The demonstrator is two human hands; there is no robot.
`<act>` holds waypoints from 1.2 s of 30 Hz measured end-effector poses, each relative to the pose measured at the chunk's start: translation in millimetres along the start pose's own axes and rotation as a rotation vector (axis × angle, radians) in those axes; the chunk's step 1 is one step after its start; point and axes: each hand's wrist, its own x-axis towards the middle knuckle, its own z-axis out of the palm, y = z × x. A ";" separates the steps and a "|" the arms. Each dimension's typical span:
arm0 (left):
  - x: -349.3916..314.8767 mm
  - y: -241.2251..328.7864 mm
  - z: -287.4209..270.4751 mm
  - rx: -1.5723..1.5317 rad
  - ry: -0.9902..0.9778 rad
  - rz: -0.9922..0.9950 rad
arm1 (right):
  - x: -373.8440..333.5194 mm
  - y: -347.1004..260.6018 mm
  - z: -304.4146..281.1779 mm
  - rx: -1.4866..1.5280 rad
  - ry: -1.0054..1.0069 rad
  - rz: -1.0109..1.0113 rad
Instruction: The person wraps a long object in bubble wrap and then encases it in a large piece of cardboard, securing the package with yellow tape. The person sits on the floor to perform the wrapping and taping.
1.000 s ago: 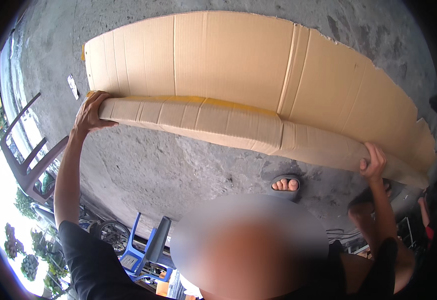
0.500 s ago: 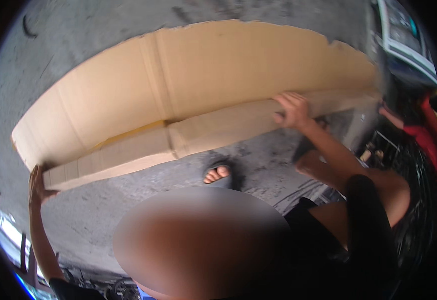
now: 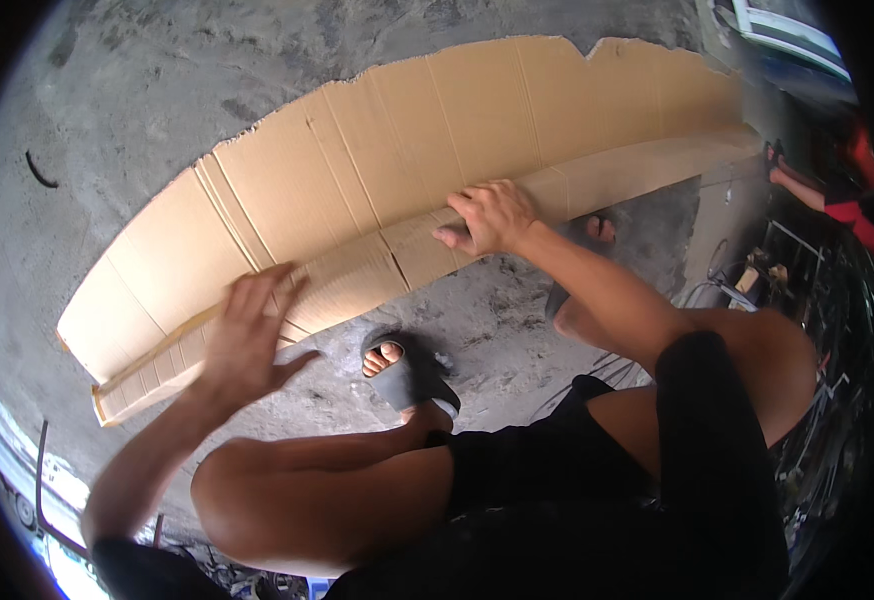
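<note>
A long brown cardboard sheet (image 3: 427, 125) lies across the concrete ground, its near long edge folded over into a narrow flap (image 3: 347, 285). My right hand (image 3: 495, 215) is on this flap near the middle. Its fingers curl over the flap's far edge, and the thumb lies along its near part. Farther left, my left hand (image 3: 249, 335) hovers over or just touches the flap, fingers spread and slightly blurred, with nothing held. The far edge of the cardboard is torn and jagged, and several crease lines run across the sheet.
My sandalled foot (image 3: 392, 365) stands close to the flap; the other foot (image 3: 600, 230) is partly under its edge. Tangled wires and metal parts (image 3: 807, 380) lie at right. Another person's leg (image 3: 802, 190) shows at far right. A dark curved strip (image 3: 41, 170) lies on the concrete.
My left hand has left the cardboard's left end and moved right, over the flap. My right hand has slid left along the fold. The view has shifted, showing more of my legs.
</note>
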 end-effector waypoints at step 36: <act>174.0 70.3 66.4 0.070 0.091 -0.257 | -86.9 184.6 -78.2 -0.219 -0.051 -0.262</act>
